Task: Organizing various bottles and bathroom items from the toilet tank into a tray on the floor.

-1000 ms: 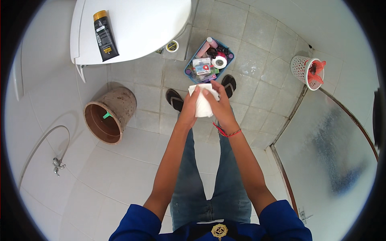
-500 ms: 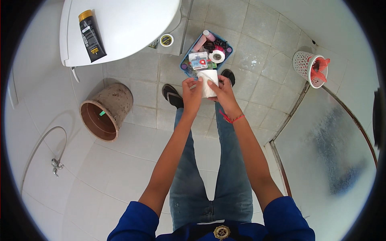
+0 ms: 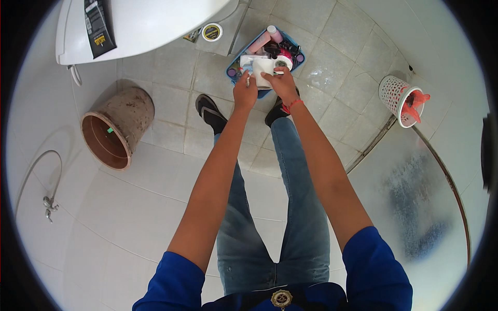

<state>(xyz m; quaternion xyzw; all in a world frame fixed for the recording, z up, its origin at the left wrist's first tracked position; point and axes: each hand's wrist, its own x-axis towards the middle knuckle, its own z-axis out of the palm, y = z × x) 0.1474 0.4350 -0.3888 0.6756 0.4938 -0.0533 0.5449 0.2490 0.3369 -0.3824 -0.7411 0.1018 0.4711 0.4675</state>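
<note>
Held between both hands is a white toilet paper roll (image 3: 263,66), over the near side of a blue basket (image 3: 264,94). My left hand (image 3: 245,94) grips its left side, and my right hand (image 3: 281,84) has the right side, thumb across the front. The basket stands on the floor beyond my feet, packed with toiletries. Among them are a pink bottle with a pale cap (image 3: 275,34), a second white roll (image 3: 283,62) partly behind my right fingers, and a white package (image 3: 246,62) partly covered by the held roll.
A white counter (image 3: 155,26) at upper left carries a black tube (image 3: 98,31). A round tub (image 3: 212,32) sits beside it. On the left, a brown bucket (image 3: 127,122) lies tipped near a tap (image 3: 49,202). At right stands a white perforated bin (image 3: 391,93) by a frosted door (image 3: 404,197).
My hands have carried the roll farther away, over the basket's near part. The view has shifted, so the counter and bucket appear farther left and higher.
</note>
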